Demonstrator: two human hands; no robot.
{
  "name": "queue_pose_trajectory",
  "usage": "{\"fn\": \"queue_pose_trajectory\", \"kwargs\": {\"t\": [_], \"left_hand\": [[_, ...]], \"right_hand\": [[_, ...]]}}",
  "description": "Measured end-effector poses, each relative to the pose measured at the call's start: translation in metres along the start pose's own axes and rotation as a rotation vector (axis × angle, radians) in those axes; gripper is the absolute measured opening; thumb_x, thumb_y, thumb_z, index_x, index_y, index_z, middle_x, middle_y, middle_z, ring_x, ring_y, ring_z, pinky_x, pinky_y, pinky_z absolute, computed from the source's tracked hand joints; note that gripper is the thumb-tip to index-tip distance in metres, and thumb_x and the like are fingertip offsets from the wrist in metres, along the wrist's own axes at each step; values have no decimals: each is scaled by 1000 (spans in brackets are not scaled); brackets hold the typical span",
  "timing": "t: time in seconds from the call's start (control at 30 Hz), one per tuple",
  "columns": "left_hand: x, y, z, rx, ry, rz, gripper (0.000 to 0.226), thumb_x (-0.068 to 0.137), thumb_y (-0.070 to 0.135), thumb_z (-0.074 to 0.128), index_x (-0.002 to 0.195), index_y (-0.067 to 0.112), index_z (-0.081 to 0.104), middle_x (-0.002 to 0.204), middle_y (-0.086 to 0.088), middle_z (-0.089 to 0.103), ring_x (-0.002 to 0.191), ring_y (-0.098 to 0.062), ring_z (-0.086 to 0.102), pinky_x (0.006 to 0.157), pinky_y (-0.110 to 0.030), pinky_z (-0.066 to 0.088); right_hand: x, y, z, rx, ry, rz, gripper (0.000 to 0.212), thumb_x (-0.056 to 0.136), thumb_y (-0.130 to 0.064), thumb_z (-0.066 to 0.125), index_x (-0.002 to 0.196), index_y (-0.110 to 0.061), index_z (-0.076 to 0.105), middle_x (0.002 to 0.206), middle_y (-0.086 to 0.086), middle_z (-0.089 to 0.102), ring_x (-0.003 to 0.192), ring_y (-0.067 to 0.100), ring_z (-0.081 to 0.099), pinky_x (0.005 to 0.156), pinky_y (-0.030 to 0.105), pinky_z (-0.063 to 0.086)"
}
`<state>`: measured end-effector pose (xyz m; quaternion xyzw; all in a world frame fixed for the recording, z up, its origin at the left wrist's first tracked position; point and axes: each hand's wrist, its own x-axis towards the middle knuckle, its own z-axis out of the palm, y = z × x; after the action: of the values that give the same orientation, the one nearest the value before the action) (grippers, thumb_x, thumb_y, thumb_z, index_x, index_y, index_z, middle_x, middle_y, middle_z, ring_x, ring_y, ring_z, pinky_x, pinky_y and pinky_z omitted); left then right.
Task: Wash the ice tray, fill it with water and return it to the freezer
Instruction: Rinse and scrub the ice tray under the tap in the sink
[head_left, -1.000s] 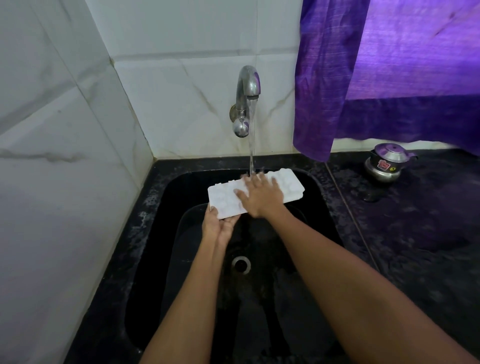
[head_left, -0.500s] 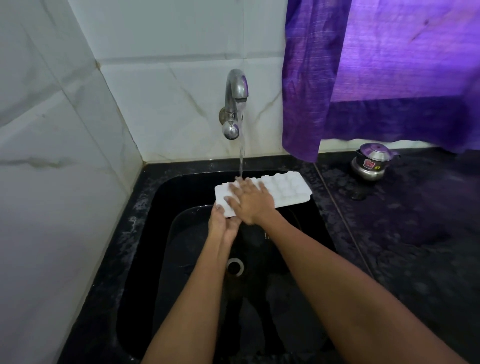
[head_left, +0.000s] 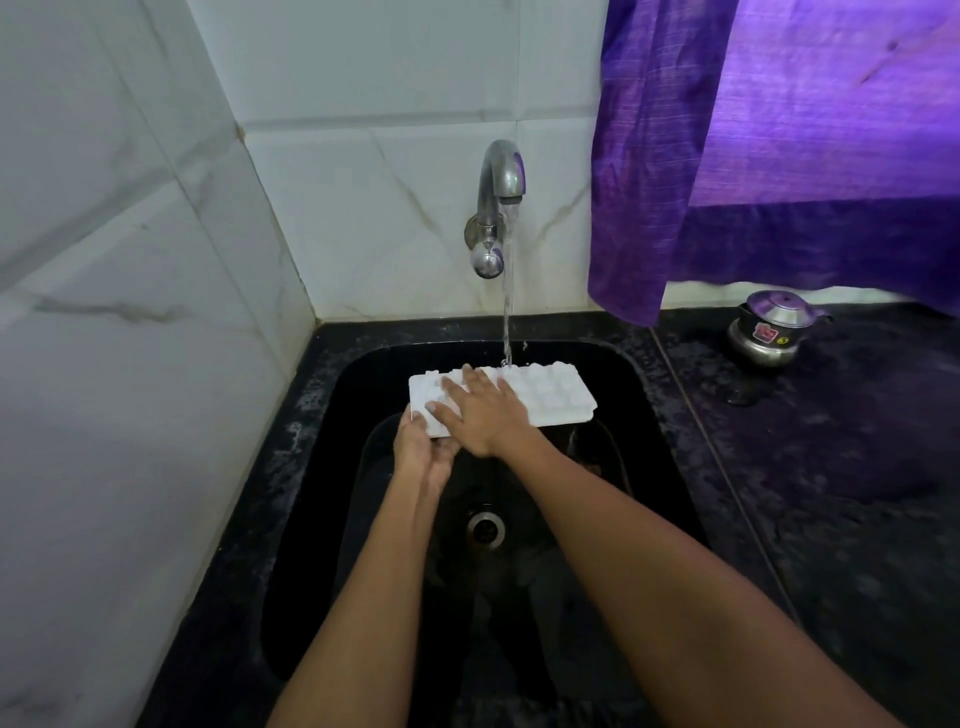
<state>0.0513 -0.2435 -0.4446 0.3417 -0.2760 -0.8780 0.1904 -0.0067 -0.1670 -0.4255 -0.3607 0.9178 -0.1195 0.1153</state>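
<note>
The washing step is in hand: the white plastic ice tray (head_left: 540, 397) is held over the black sink (head_left: 636, 415), under the stream from the steel tap (head_left: 501, 179). The left hand (head_left: 421, 452) grips its near corner from below, while the right hand (head_left: 485, 415) lies flat, fingers spread, on its bumpy surface. Next, I judge, it needs turning cups-up for filling.

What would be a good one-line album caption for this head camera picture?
Left hand holds a white ice tray under the running tap while the right hand rubs it.
</note>
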Motion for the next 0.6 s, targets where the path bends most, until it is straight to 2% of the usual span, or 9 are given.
{"fn": "queue_pose_trajectory", "kwargs": {"t": [0.1, 0.17, 0.23, 0.3, 0.37, 0.43, 0.53, 0.6], "left_hand": [[3, 13, -8, -6, 18, 8, 37, 103, 14, 26, 131, 6, 49, 121, -19, 59, 85, -29, 63, 58, -46, 58], [6, 21, -14, 29, 70, 32, 35, 104, 16, 28, 129, 8, 51, 119, -17, 60, 89, -30, 63, 65, -48, 54], [5, 27, -19, 75, 106, 42, 33, 104, 18, 29, 127, 10, 52, 119, -15, 60, 98, -32, 61, 71, -49, 51], [3, 28, -21, 99, 119, 32, 33, 104, 17, 30, 126, 8, 51, 123, -16, 59, 101, -32, 59, 75, -48, 51], [0, 25, -20, 124, 131, 9, 29, 104, 15, 29, 117, 4, 52, 128, -20, 55, 99, -32, 58, 79, -47, 49], [-3, 22, -19, 198, 143, -34, 32, 104, 24, 33, 116, 2, 53, 134, -21, 52, 104, -32, 59, 83, -45, 49], [-10, 23, -26, 523, 167, -97, 71, 92, 66, 33, 140, 14, 43, 142, -14, 44, 126, -33, 47, 95, -42, 45], [-15, 22, -30, 678, 113, -72, 74, 91, 68, 24, 140, 17, 45, 138, -6, 44, 124, -31, 46, 90, -38, 40]], "right_hand": [[-10, 25, -2, 16, -14, 36, 85, 84, -77, 27, 153, -30, 10, 161, 2, 4, 148, 17, 2, 119, 46, 0], [-18, 48, -3, -16, -61, 88, 101, 74, -82, 43, 153, -33, 5, 161, 2, 2, 148, 18, 2, 119, 49, 1], [-26, 66, -3, -96, -98, 123, 108, 71, -65, 67, 152, -35, 2, 161, 2, 3, 148, 22, 5, 118, 51, 6], [-30, 75, 0, -96, -30, 152, 95, 77, -41, 73, 151, -33, 15, 159, 2, 18, 145, 25, 19, 115, 49, 21], [-33, 81, 4, 97, 119, 197, 61, 82, -35, 66, 139, -32, 44, 142, 1, 47, 130, 25, 45, 102, 42, 42], [-38, 84, 4, 304, 189, 265, 38, 80, -35, 66, 118, -31, 64, 118, 0, 65, 110, 24, 60, 88, 36, 51], [-45, 94, 3, 564, 245, 399, 32, 70, -33, 80, 99, -26, 71, 98, 2, 71, 97, 21, 64, 84, 33, 53], [-51, 101, 2, 732, 309, 521, 39, 62, -45, 84, 93, -26, 70, 94, 0, 69, 92, 19, 63, 83, 33, 53]]}}
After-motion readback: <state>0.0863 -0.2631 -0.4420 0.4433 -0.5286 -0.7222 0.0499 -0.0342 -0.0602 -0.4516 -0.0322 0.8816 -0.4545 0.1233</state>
